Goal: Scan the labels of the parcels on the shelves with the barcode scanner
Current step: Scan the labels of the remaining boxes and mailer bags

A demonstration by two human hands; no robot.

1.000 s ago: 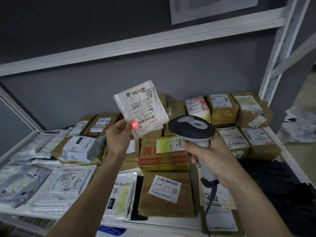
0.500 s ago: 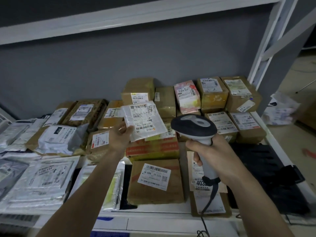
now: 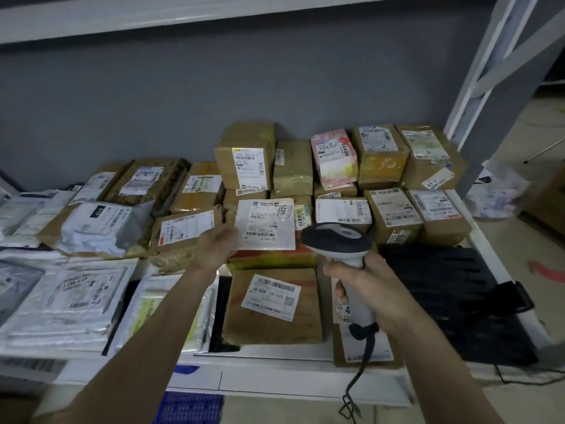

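The flat parcel (image 3: 265, 223) has been lowered toward the boxes behind the labelled box (image 3: 272, 306), pinched by the left hand (image 3: 215, 247). The scanner (image 3: 337, 244) is gripped by the right hand (image 3: 371, 289). It should be laid label-up, then released.

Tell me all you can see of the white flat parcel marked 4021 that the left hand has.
The white flat parcel is a thin, soft-looking mailer, slightly crinkled, roughly square. Its face is turned up toward the camera, nearly level, and carries printed text, a small barcode low on the label and the number 4021 on its right side. The left hand holds it at its lower left corner; the fingers are hidden behind it. It sits low over the brown boxes mid-shelf; whether it rests on them cannot be told. No scanner light shows on it.
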